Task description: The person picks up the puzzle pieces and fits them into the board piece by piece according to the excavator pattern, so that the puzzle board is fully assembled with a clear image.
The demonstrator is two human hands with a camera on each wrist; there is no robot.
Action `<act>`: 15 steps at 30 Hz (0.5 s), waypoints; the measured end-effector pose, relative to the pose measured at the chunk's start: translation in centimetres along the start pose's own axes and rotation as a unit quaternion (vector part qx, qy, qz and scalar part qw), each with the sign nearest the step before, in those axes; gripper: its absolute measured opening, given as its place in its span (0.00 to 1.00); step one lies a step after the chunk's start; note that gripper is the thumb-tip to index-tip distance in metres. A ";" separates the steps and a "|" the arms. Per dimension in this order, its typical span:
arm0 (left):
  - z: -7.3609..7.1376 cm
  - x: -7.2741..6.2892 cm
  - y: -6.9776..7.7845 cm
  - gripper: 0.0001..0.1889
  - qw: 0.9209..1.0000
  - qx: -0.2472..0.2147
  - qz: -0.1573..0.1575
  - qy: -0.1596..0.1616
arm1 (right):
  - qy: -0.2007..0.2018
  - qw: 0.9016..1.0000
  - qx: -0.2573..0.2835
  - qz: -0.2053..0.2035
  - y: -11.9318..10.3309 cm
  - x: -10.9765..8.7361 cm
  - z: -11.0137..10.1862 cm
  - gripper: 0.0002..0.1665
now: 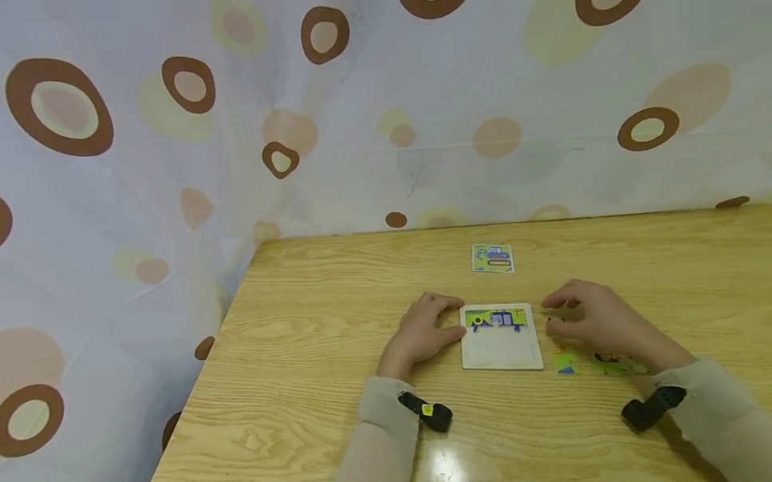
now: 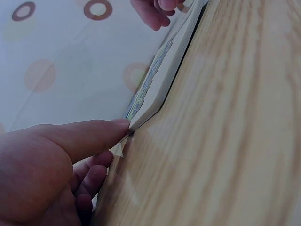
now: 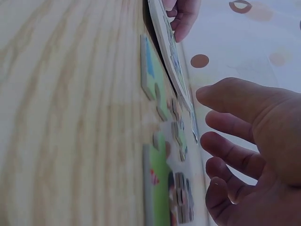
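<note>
A white-framed puzzle tray [image 1: 501, 351] lies in front of me, its upper part filled with joined pieces [image 1: 497, 319] showing a blue vehicle on green. At its left edge rests my left hand [image 1: 422, 331], and the left wrist view shows the thumb [image 2: 101, 134] right at the tray's corner. My right hand [image 1: 601, 319] hovers just right of the tray with fingers apart and nothing between them. Below that hand lie loose puzzle pieces, among them a green and blue piece [image 1: 565, 364] and a green piece [image 3: 157, 183] partly covered by the hand in the head view.
Behind the tray a small picture card [image 1: 493, 258] with a similar blue vehicle lies on the wooden table [image 1: 286, 366]. A spotted cloth [image 1: 356, 116] hangs along the table's back and left sides. Both wrists carry a black strap with a camera.
</note>
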State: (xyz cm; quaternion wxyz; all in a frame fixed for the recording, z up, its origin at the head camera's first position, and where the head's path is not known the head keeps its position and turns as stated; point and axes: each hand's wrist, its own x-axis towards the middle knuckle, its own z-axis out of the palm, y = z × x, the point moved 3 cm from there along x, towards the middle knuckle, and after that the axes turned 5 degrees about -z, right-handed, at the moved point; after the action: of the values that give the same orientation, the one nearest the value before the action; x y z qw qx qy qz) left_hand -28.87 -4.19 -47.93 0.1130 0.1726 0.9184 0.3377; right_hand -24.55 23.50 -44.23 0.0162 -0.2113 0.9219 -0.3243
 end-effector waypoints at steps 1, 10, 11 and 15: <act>0.0 0.0 0.0 0.24 1.000 0.001 0.000 0.000 | 0.000 1.000 -0.001 -0.001 0.1 -0.1 -0.1 0.20; -0.1 0.1 0.1 0.24 1.000 0.002 0.005 0.001 | 0.004 1.000 -0.010 -0.016 1.0 -0.9 -0.4 0.18; -0.1 0.1 0.1 0.24 1.000 0.002 0.005 0.001 | 0.003 1.000 -0.010 -0.015 1.1 -0.9 -0.4 0.18; 0.0 0.1 0.0 0.24 1.000 0.005 0.007 0.000 | 0.001 1.000 -0.003 -0.016 1.5 -1.2 -0.4 0.17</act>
State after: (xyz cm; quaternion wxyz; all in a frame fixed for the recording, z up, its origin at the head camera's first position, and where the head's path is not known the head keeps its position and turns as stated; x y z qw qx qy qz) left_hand -28.97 -4.17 -47.97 0.1100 0.1795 0.9188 0.3340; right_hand -24.09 25.25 -44.89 0.0097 -0.2264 0.9192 -0.3219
